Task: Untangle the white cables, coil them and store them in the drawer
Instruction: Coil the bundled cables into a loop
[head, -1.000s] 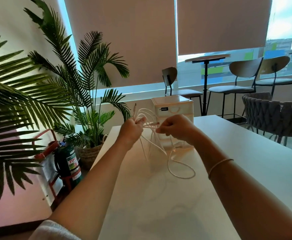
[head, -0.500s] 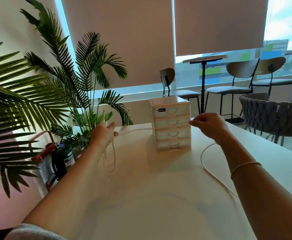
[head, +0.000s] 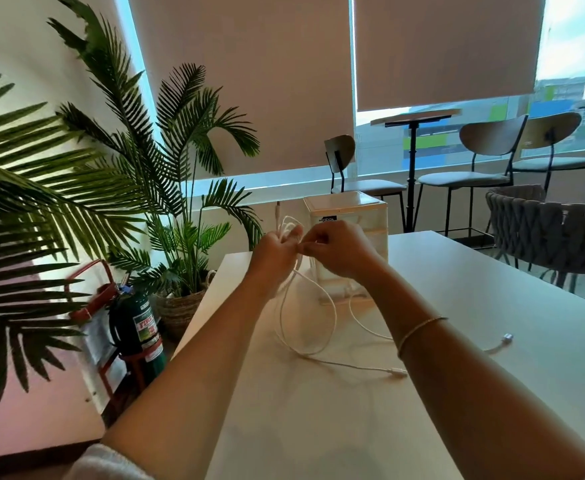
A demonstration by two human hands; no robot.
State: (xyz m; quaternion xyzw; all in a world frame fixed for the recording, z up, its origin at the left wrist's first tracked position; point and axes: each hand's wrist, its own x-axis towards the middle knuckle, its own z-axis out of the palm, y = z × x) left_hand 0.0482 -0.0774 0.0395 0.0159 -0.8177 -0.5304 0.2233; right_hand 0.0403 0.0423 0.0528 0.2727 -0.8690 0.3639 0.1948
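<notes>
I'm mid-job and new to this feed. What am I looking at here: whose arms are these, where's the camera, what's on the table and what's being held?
No machine: a person's bare arms, filmed by one camera worn on the head, looking forward and down. The left hand grips looped white cables, and the right hand pinches a strand beside it. The cable ends trail loose on the white table. Behind the hands stands a small drawer unit, where the cables should go; its drawers are mostly hidden.
</notes>
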